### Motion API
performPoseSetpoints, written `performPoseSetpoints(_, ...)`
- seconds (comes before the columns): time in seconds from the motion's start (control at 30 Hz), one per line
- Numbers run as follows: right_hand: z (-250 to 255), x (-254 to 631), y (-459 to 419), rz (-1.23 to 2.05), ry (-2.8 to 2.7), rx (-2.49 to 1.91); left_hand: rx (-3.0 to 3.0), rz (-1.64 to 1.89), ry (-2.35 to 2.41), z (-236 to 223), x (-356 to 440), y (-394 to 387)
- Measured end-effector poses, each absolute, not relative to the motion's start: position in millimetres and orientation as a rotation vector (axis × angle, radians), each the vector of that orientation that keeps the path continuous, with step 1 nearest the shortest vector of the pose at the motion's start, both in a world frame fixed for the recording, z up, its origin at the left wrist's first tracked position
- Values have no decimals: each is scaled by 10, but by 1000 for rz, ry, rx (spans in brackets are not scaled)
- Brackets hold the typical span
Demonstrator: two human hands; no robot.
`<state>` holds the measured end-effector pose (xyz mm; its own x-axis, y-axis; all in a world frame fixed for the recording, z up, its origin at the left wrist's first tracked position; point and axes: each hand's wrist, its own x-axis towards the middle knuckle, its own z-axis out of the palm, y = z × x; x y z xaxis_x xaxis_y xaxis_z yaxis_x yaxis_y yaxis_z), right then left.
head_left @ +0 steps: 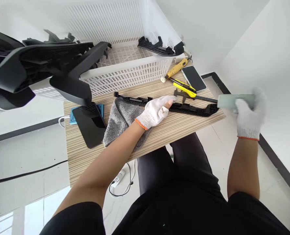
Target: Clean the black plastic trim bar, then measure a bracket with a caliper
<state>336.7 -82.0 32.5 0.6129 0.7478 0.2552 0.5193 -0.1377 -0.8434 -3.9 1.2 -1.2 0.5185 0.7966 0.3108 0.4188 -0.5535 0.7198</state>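
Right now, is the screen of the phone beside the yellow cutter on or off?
Looks off: the phone lies face up beside the yellow cutter, its screen dark, with nothing lit.

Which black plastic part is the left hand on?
The long, slim strip lying across the wood-grain table, its middle under the left hand. The other black parts are in or heaped over the white basket.

The tabletop (86, 169) shows striped, matt wood grain. At 11 o'clock, the basket (127, 76) is smooth, slotted plastic; at 10, the mouldings (71, 89) are satin plastic; at 2, the phone (194, 78) presents a glossy screen. The towel (120, 117) at 9 is rough, tufted cloth. The strip (193, 109) at 3 is ribbed plastic. Left hand (154, 112) and right hand (250, 119) wear matt knitted fabric.
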Motion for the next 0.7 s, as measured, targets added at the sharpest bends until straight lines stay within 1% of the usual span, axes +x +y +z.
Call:
performPoseSetpoints(0.03, 333, 3369, -809, 270, -1005, -1806, 2170, 846, 981, -3, -38, 10)
performPoseSetpoints(0.13, 397, 3315, -815, 535, -1181, -1883, 2138, 834, 985, 12, -31, 8)
performPoseSetpoints(0.17, 417, 3289, -824, 553, -1216, -1902, 2135, 839, 992, 13, -29, 8)
performPoseSetpoints(0.27, 422, 3238, -845, 440, -1165, -1914, 2159, 844, 978, 6, -25, 13)
performPoseSetpoints(0.37, 369, 3259, -851, 544, -1224, -1941, 2159, 843, 970, 3, -25, 16)
performPoseSetpoints(0.47, 349, 3301, -849, 451, -1098, -1879, 2156, 832, 986, 10, -26, 17)
performPoseSetpoints(0.6, 385, 3326, -818, 654, -1250, -1951, 2163, 828, 976, 17, -24, 13)
performPoseSetpoints(0.7, 380, 3357, -786, 503, -1115, -1898, 2145, 840, 981, 12, -22, 11)
